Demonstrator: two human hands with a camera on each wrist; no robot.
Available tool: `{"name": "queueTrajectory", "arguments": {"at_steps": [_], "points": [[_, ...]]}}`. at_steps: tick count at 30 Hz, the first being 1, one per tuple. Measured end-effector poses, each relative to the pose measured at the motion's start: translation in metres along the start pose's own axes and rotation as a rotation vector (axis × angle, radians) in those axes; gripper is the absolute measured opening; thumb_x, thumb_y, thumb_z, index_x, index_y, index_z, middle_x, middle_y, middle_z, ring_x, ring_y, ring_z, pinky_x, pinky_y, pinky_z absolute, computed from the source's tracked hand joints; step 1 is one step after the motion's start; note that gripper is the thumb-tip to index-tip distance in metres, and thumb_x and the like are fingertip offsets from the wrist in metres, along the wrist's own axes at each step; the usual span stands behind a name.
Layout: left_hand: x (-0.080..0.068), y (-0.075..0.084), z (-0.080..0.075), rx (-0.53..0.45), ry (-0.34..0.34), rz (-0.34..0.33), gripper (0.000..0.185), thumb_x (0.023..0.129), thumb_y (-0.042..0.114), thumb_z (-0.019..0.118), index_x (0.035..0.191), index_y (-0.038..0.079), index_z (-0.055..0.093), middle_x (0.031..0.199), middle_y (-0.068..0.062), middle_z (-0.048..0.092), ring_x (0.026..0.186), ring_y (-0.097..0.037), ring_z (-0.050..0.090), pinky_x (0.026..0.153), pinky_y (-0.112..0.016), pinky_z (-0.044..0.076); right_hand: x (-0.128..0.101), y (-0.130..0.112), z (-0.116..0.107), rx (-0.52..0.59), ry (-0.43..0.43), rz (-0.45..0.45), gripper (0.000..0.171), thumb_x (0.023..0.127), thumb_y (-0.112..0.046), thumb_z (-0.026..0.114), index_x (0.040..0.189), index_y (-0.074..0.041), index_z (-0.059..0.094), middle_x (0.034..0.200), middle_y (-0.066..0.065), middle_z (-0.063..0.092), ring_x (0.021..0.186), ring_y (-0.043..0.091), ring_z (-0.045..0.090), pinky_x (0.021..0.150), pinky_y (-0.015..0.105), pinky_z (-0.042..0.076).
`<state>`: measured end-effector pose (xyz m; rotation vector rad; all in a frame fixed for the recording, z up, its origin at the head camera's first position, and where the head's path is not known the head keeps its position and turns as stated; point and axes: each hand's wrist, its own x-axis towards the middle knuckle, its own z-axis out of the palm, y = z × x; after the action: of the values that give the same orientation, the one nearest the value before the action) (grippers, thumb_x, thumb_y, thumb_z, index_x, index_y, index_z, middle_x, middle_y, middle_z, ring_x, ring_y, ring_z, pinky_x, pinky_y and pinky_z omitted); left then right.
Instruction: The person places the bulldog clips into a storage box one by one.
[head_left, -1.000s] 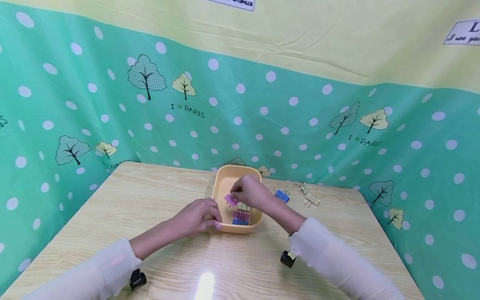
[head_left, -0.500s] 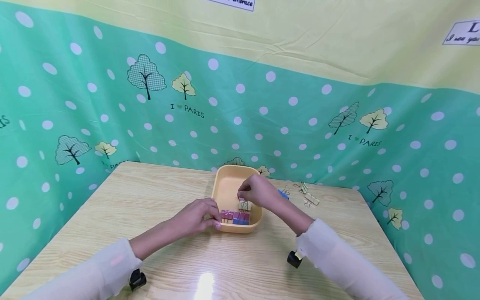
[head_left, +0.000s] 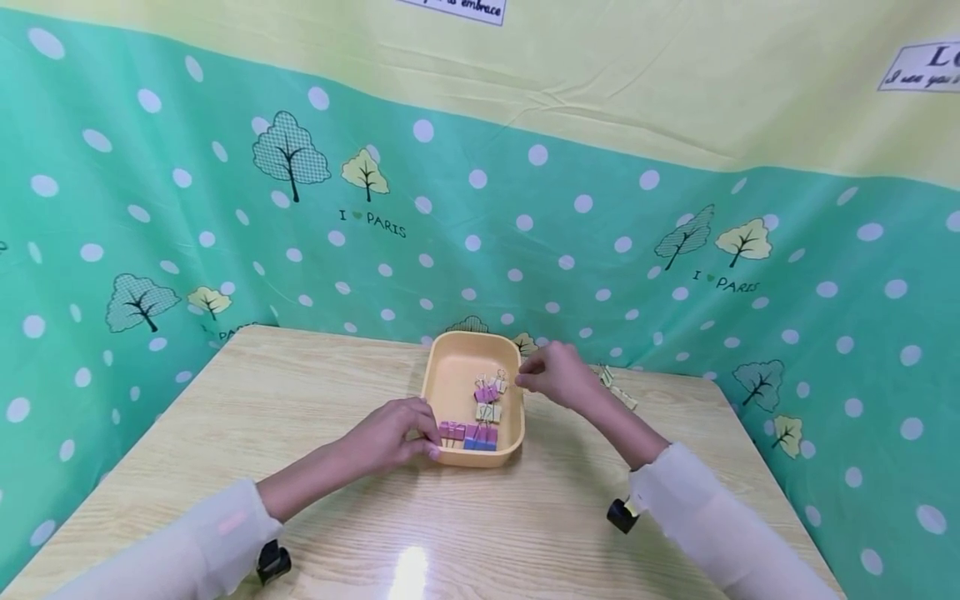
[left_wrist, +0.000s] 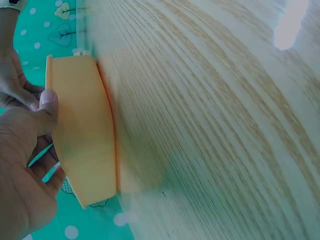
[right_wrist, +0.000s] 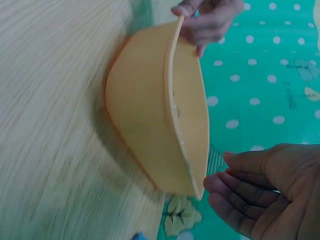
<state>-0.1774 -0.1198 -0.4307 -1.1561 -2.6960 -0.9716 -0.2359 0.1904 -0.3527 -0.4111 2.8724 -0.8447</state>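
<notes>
A pale orange plastic box rests on the table, holding several binder clips. Pink clips, a blue clip and a cream clip lie toward its near end; a purple clip and another pale clip sit farther back. My left hand grips the rim at the near left corner, thumb on the outer wall. Just beyond the right rim hovers my right hand. In the right wrist view, that hand has loosely bent fingers and holds nothing.
Cream binder clips lie on the table right of the box, partly behind my right forearm. A bit of blue shows at the right wrist view's bottom edge. Behind the table hangs a green dotted curtain.
My right hand has let go of the purple clip inside the box and moved right, out past the rim. The left hand keeps its grip on the corner.
</notes>
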Motion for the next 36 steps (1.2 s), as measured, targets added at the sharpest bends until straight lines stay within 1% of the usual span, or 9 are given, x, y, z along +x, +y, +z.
{"name": "queueTrajectory", "arguments": {"at_steps": [3,7,11,17,23,26,29,33,36], "points": [[0.0,-0.001,0.0,-0.007,0.0,0.0,0.008,0.093,0.017,0.091,0.088,0.02,0.086,0.088,0.013,0.075,0.088,0.0,0.064,0.084,-0.032,0.063,-0.001,0.013,-0.007,-0.027,0.01,0.022,0.023,0.104,-0.021,0.083,0.116,-0.003,0.087,0.106,0.012,0.087,0.089,0.022,0.081,0.076,0.038,0.068],[-0.001,-0.001,0.0,-0.011,0.002,0.003,0.007,0.093,0.018,0.091,0.088,0.02,0.086,0.088,0.014,0.075,0.088,0.0,0.063,0.083,-0.033,0.063,-0.003,0.032,-0.015,-0.054,0.039,0.048,0.027,0.104,-0.023,0.083,0.119,0.0,0.086,0.114,0.015,0.086,0.1,0.024,0.083,0.088,0.044,0.069],[0.0,-0.001,0.001,-0.006,0.006,0.003,0.008,0.093,0.018,0.091,0.087,0.02,0.086,0.088,0.015,0.074,0.088,0.001,0.063,0.083,-0.032,0.062,-0.003,0.051,-0.02,-0.042,0.069,0.082,0.029,0.104,-0.023,0.082,0.121,0.001,0.084,0.115,0.017,0.086,0.101,0.028,0.084,0.087,0.046,0.07],[0.0,0.0,0.0,0.001,0.007,0.007,0.008,0.093,0.019,0.091,0.087,0.021,0.086,0.088,0.015,0.075,0.088,0.0,0.063,0.083,-0.03,0.062,-0.001,0.074,-0.021,-0.023,0.112,0.133,0.031,0.103,-0.025,0.085,0.121,0.001,0.084,0.108,0.016,0.087,0.1,0.033,0.084,0.084,0.045,0.069],[-0.001,0.0,0.0,-0.003,0.007,0.011,0.008,0.093,0.019,0.091,0.088,0.021,0.086,0.088,0.015,0.075,0.088,0.0,0.064,0.084,-0.03,0.062,0.006,0.087,-0.02,-0.003,0.15,0.157,0.032,0.101,-0.027,0.087,0.117,0.001,0.085,0.111,0.018,0.086,0.098,0.031,0.083,0.08,0.042,0.067],[-0.001,0.0,0.0,-0.002,0.006,0.009,0.008,0.093,0.018,0.091,0.088,0.02,0.086,0.088,0.015,0.075,0.088,0.001,0.063,0.084,-0.031,0.062,0.01,0.092,-0.018,0.015,0.163,0.187,0.033,0.101,-0.028,0.088,0.116,0.001,0.085,0.113,0.019,0.086,0.1,0.031,0.083,0.08,0.04,0.067],[0.0,0.0,0.001,-0.003,0.002,-0.003,0.008,0.093,0.018,0.091,0.087,0.021,0.086,0.088,0.016,0.074,0.088,0.002,0.062,0.085,-0.031,0.062,0.015,0.096,-0.015,0.04,0.161,0.223,0.035,0.101,-0.028,0.088,0.118,0.002,0.084,0.115,0.021,0.085,0.103,0.034,0.083,0.081,0.04,0.067],[0.0,-0.001,0.001,-0.006,0.004,0.003,0.009,0.092,0.018,0.092,0.087,0.021,0.085,0.088,0.016,0.074,0.088,0.002,0.062,0.084,-0.032,0.062,0.021,0.1,-0.01,0.078,0.128,0.27,0.038,0.104,-0.031,0.085,0.12,0.003,0.082,0.118,0.022,0.084,0.107,0.037,0.083,0.086,0.044,0.068],[0.0,-0.001,0.001,-0.007,0.004,-0.001,0.009,0.092,0.018,0.092,0.087,0.021,0.086,0.088,0.016,0.074,0.088,0.002,0.062,0.084,-0.03,0.061,0.025,0.103,-0.006,0.096,0.101,0.301,0.04,0.107,-0.034,0.081,0.12,0.003,0.083,0.115,0.021,0.084,0.103,0.035,0.083,0.087,0.044,0.067]]}}
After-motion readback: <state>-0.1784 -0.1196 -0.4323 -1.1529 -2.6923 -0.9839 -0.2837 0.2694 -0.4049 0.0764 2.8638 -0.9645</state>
